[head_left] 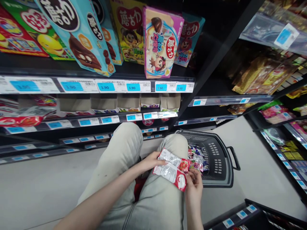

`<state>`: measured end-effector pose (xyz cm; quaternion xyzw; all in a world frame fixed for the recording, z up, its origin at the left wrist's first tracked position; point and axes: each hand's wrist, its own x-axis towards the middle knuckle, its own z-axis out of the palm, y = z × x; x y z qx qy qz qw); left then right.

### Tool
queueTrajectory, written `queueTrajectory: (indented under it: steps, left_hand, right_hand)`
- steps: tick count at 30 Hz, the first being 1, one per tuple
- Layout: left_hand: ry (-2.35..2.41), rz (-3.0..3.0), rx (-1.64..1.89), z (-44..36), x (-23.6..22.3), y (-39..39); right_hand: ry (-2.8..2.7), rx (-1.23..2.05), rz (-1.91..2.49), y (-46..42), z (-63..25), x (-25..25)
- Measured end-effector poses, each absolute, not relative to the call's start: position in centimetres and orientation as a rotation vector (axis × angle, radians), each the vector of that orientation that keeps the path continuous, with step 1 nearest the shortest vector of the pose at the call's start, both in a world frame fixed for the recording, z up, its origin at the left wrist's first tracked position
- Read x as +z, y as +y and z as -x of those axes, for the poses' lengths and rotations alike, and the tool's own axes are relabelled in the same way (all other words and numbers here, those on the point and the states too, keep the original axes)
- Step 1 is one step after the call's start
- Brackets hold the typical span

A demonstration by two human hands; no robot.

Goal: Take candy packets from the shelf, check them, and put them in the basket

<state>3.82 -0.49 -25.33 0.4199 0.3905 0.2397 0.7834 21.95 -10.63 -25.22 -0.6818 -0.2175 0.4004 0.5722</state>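
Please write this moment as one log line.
left hand: holds red-and-white snack packet | right hand: pinches its edge | dark shopping basket: wrapped sweets inside

- Basket (218, 156): dark grey, slotted pattern
- Packet (168, 165), left of basket: silvery white, grey print, red end
- Trousers (112, 153), left of basket: pale grey-green
- Purple-edged carton (161, 44), up-left of basket: cream-and-blue front
- Floor (251, 159), right of basket: light grey

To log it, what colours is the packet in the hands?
The packet is white and red, clearest in the head view.
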Motion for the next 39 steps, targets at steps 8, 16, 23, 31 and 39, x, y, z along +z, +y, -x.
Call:
queueTrajectory:
  steps: [8,16,23,31,39]
  left_hand:
    - [0.828,-0.919,0.530,-3.9,-24.7,-0.6]
    - [0.744,-0.946,0.487,-3.6,-24.7,-0.6]
    - [0.693,-0.862,0.484,-3.7,-24.3,-1.0]
    - [0.864,-0.810,0.689,-4.1,-24.1,-1.0]
    - [1.367,-1.527,0.700,-3.6,-23.4,-1.3]
  right_hand:
    - [-0.556,1.042,1.530,-10.4,-21.8,-24.3]
    - [-0.447,1.209,1.532,-9.1,-22.1,-23.8]
    - [-0.313,1.383,1.451,-8.7,-22.5,-23.2]
    - [-0.679,1.048,1.610,-8.9,-21.2,-23.1]
    - [-0.757,1.021,1.641,-9.2,-19.7,-23.5]
